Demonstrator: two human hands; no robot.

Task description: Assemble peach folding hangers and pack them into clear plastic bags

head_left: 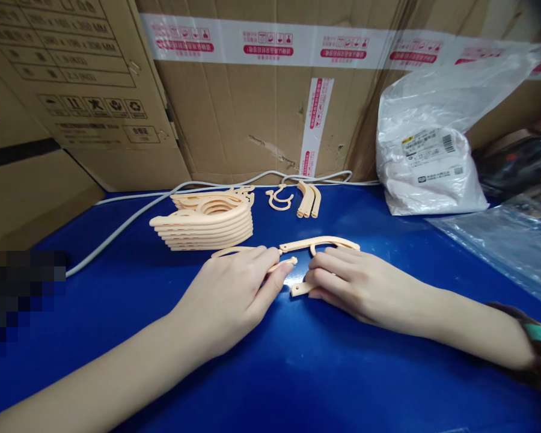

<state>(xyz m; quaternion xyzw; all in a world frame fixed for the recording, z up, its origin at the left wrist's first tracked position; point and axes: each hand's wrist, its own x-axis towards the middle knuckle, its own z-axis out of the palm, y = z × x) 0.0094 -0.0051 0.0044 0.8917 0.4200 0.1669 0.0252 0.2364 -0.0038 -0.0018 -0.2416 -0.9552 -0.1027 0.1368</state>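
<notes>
My left hand (234, 294) is closed on a beige plastic hanger piece (291, 261), whose narrow knobbed end sticks out past the thumb. In my right hand (360, 282) is a beige hanger arm (300, 289); its squared end with a small hole points left. The two held ends are close but apart. Just beyond my fingers a curved hanger arm (320, 242) lies on the table, partly hidden by my right hand. Another curved beige piece (229, 250) shows behind my left hand. My fingers cover most of both held pieces.
A neat stack of folded beige hangers (205, 231) sits at back left. Loose hooks (279, 199) and several curved arms (307, 199) lie behind my hands. A grey cable (130, 222) runs along the cardboard boxes (252, 114). At right are a white plastic bag (428, 162) and clear plastic (500, 240).
</notes>
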